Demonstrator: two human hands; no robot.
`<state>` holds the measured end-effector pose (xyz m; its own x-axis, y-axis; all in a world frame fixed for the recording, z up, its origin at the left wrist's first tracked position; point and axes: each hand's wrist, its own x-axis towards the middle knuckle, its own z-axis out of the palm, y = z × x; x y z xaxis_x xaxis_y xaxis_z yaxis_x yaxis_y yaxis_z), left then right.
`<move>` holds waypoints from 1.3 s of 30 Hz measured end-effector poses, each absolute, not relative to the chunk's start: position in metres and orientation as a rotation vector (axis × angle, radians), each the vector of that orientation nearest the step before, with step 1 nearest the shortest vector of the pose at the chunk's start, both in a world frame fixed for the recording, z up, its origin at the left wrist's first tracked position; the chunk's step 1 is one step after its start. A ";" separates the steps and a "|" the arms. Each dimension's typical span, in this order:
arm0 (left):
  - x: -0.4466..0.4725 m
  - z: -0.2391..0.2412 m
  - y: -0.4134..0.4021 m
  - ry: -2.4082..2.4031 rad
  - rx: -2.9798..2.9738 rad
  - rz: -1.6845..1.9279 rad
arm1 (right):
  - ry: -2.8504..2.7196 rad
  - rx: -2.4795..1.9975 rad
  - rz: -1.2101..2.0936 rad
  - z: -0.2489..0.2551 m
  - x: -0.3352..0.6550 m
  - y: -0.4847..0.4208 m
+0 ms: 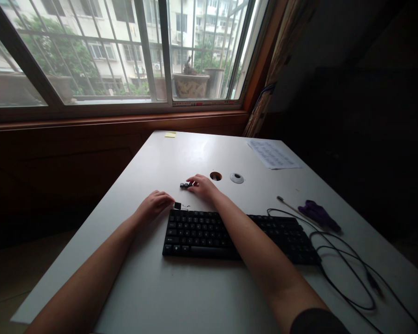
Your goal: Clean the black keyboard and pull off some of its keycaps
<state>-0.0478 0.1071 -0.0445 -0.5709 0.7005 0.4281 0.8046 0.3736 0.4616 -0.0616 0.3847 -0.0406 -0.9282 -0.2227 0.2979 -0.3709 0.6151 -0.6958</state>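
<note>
Keycap (177,205), small and black, sits on the white desk (202,297) just above the upper left corner of the keyboard, a little left of the frame's centre. A second cluster of black pieces (186,185) lies just beyond it.

Nearest, both bare forearms run up from the bottom edge, the right one crossing over the black keyboard (202,234). A black cable (348,269) loops across the lower right of the frame.

The left hand (155,204) rests at the keyboard's upper left corner with its fingers curled down and their tips at the keycap. It is too small to tell whether they pinch it or only touch it. The right hand (204,187) lies further up with its fingers stretched leftward and their tips on the black pieces. Whether thumb and forefinger close around them cannot be told either.

Parts this small are best handled with fingertips only, I judge. Each should be lifted straight up and kept well clear of the round desk hole (215,176) near the right hand.

Right of centre lie a thin stick (288,203) and a purple cloth (318,214). Further back there is a printed sheet (273,154) and a yellow note (170,134) at the far edge. A barred window with a plant pot (190,84) outside it fills the top.
</note>
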 end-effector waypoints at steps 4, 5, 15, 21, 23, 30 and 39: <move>-0.047 -0.043 0.107 -2.464 -1.368 -0.972 | -2.659 0.498 1.207 -0.041 -0.062 0.385; -0.046 -0.043 0.107 -2.461 -1.367 -0.973 | -2.661 0.498 1.207 -0.040 -0.062 0.385; -0.047 -0.044 0.107 -2.463 -1.372 -0.962 | -2.659 0.493 1.212 -0.039 -0.060 0.385; -0.048 -0.045 0.107 -2.456 -1.378 -0.959 | -2.657 0.501 1.220 -0.038 -0.059 0.385; -0.049 -0.046 0.107 -2.457 -1.376 -0.953 | -2.654 0.502 1.223 -0.038 -0.060 0.385; -0.048 -0.045 0.107 -2.458 -1.386 -0.960 | -2.646 0.504 1.266 -0.035 -0.061 0.386; -0.045 -0.042 0.108 -2.460 -1.364 -0.965 | -2.578 0.400 1.040 -0.011 -0.046 0.391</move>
<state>-0.0453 0.1078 -0.0418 -0.5682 0.6990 0.4342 0.8078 0.3731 0.4564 -0.0460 0.3911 -0.0114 -0.9055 -0.1336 0.4027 -0.3755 0.6939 -0.6143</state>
